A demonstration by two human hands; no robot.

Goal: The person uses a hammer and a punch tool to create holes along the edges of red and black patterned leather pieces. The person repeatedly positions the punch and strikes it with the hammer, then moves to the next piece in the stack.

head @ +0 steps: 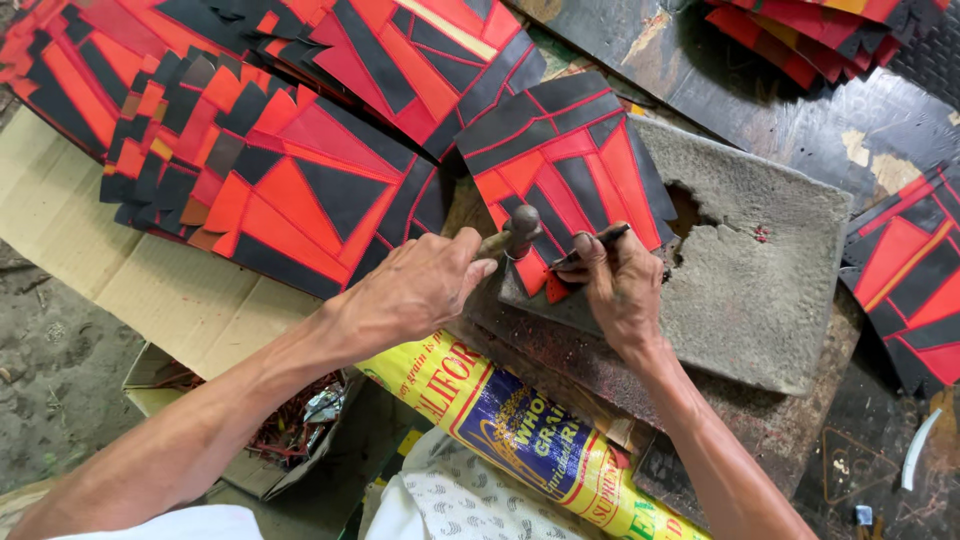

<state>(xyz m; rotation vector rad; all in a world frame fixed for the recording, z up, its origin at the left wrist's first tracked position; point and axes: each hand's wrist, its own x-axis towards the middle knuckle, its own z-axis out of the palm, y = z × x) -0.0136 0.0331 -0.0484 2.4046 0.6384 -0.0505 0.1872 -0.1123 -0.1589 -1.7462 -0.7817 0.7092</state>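
Left hand [415, 290] is wrapped tight around a small hammer [515, 232], fingers curled shut on the handle, the dark metal head poking up just past the thumb. Right hand [618, 285] sits close beside it, fingertips pinched together on a thin dark tool [592, 244] that slants up to the right across the work. Under both hands lies a red and black patchwork panel [570, 165], a fan-shaped piece of stitched strips, spread on a grey stone slab [770, 280]. The panel's narrow lower tip sits right at the near left edge of the slab, where the thin tool's point meets it, and the hammer head hangs just above that spot. The slab has a rough hole broken into it near its middle, just right of the panel.

Beyond the slab's left edge, a stack of similar red and black panels [250, 170] fans out over flattened cardboard [150, 290]. More such pieces [905, 270] rest off the slab's right edge, and another pile [820, 35] lies at the far right. Near the person's lap a yellow printed sack [520, 430] runs diagonally under the forearms, and an open box of scraps [290, 430] sits low on the left.
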